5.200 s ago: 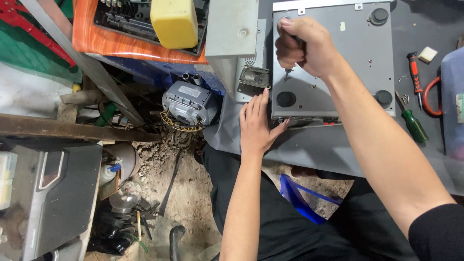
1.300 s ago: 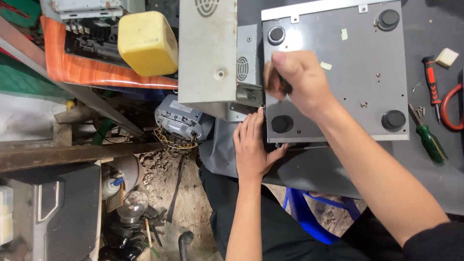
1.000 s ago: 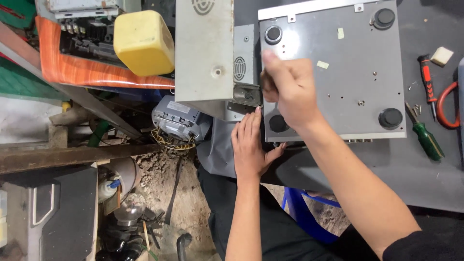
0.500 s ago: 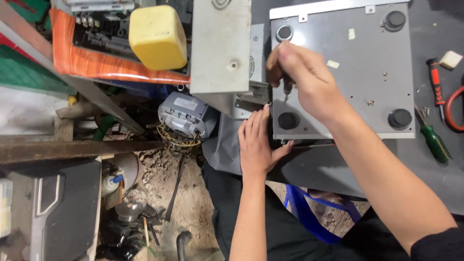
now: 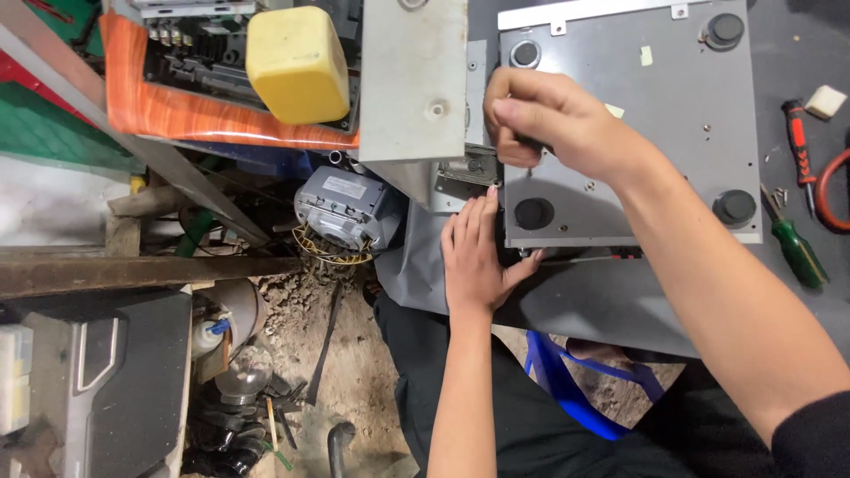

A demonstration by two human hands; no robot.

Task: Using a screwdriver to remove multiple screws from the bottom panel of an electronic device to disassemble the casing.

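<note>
Gray metal box (image 5: 655, 133) lies bottom-up on the dark desk (image 5: 620, 301) | left hand (image 5: 478, 257) flat and open, pressed on the box's corner to keep it steady | right hand (image 5: 553, 119) pinched on a small dark tool at the box's left side.

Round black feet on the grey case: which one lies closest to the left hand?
The near-left foot, just beside the left hand; the other three sit farther off at the remaining corners.

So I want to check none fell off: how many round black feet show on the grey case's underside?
4: far left corner, far right corner, near left, near right. The right hand covers part of the grey case, so more could be hidden.
</note>
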